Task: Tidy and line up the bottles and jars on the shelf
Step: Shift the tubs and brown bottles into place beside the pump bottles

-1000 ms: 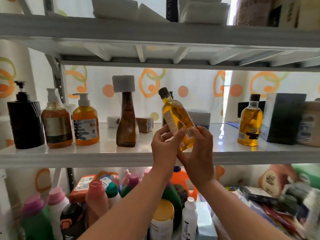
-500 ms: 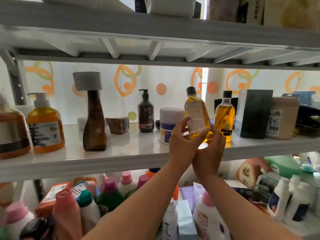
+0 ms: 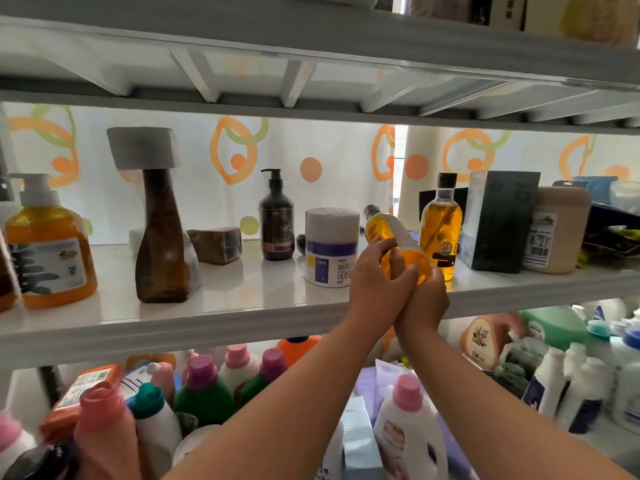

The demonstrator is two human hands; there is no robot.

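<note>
Both hands hold a small amber bottle with a dark cap, tilted so its neck leans up and to the left, above the front of the white middle shelf. My left hand grips its lower body from the left. My right hand wraps the base from below. A matching amber bottle stands upright just right of it. A white jar with a blue band stands just left of my hands. Further left are a dark pump bottle, a tall brown bottle and an orange pump bottle.
A dark box and a beige tub stand at the shelf's right. A wrapped brown block lies behind the tall brown bottle. The shelf below is crowded with detergent bottles. Another shelf sits close overhead.
The held amber bottle has come down toward the shelf and tipped from upright to a steep lean to the left. My view has shifted slightly right.
</note>
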